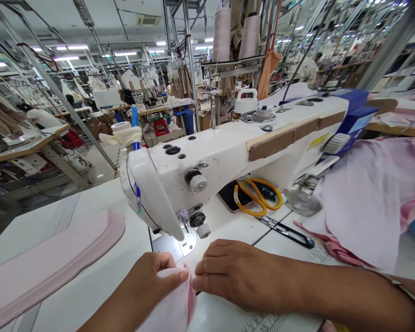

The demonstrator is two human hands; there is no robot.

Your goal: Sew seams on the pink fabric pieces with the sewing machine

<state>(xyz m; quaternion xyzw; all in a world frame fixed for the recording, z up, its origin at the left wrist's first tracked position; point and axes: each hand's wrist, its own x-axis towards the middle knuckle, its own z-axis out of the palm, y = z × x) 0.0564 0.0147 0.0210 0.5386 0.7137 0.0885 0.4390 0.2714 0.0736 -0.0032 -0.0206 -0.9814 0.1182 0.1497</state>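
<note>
Both hands sit at the near edge of the white sewing table (90,286), in front of the sewing machine (207,161). Left hand (152,281): fingers curled, thumb pressed down onto a small pink fabric piece (174,304), pinching its upper edge. Right hand (235,276): palm down, fingers bent and held together, fingertips (198,276) touching the same edge of the fabric piece just beside the left thumb. The two hands meet there, nearly touching. A thin bracelet (406,290) shows on the right wrist.

The fabric piece lies on the table below the hands, just in front of the metal plate (180,242) under the needle area; it is not under the presser foot, as far as the view shows.

Behind the right hand: scissors (263,203) with yellow handles, blades pointing right along the table. A dark phone (233,196) lies partly under the handles. A heap of pale pink cloth (370,198) covers the right side of the table. A long curved pink strip (51,263) lies to the left, well apart from the hands. Two thread cones (235,32) stand on a rack behind the machine.
</note>
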